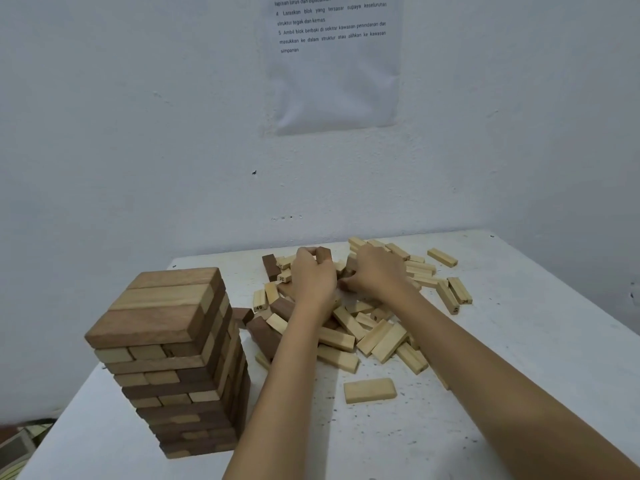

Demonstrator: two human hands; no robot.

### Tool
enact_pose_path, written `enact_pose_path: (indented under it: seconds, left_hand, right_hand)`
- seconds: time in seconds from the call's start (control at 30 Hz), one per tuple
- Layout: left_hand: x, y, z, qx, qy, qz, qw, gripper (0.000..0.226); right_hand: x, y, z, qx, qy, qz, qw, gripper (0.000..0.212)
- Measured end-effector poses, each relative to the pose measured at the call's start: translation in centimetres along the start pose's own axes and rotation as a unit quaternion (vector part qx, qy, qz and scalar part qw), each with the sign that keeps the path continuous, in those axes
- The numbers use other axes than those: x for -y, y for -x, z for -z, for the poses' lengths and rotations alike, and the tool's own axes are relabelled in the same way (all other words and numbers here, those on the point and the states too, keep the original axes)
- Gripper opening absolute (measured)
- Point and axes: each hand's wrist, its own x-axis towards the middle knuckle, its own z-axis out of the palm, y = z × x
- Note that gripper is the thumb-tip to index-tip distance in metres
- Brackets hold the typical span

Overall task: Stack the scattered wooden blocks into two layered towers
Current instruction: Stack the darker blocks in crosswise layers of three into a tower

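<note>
Head view of a white desk set against a pale wall. At near left stands a finished tower of wooden blocks, many layers high, each layer three blocks wide and laid crosswise to the one below; brown and pale blocks are mixed, and the top layer is flush. To its right, toward the middle and far side of the desk, lies the scattered pile of loose blocks, mostly pale, some printed with small numbers, lying flat and overlapping at all angles. A few dark brown blocks, among them a large one, lie at the left edge of the pile, just beside the tower's base. One pale block lies alone on the near side of the pile, and another lies apart at far right.

Both forearms reach in from the near right. The left hand is over the far part of the pile, fingers curled round a dark block held upright above the heap. The right hand is just beside it, knuckles up, fingers bent down into the pile; whether it grasps a block cannot be told. A printed sheet hangs on the wall above
</note>
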Motion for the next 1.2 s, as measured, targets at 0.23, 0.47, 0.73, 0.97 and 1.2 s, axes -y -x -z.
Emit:
enact_pose_path:
  seconds: [0.23, 0.47, 0.73, 0.97, 1.2]
  left_hand:
    - [-0.6, 0.3, -0.2, -0.023, 0.019, -0.009, 1.000, 0.017]
    - [-4.0, 3.8, 0.3, -0.003, 0.070, -0.067, 0.995, 0.022]
    - [-3.8, 9.8, 2.5, 0.042, 0.090, -0.056, 0.994, 0.007]
    - [-1.4, 13.9, 5.1, 0.092, 0.085, -0.048, 0.991, 0.012]
    - [1.4, 16.8, 7.3, 0.168, 0.061, -0.020, 0.984, 0.020]
  right_hand:
    - [-1.0, -0.7, 1.7, -0.003, -0.285, -0.042, 0.958, 0.022]
    - [-1.0, 2.2, 6.5, -0.091, -0.480, -0.014, 0.872, 0.023]
    - [-1.1, 9.0, 7.9, -0.084, -0.543, -0.011, 0.836, 0.013]
    - [-2.5, 15.7, 5.1, -0.026, -0.559, -0.029, 0.828, 0.019]
    - [-3.0, 20.5, 2.2, -0.005, -0.557, -0.093, 0.826, 0.020]
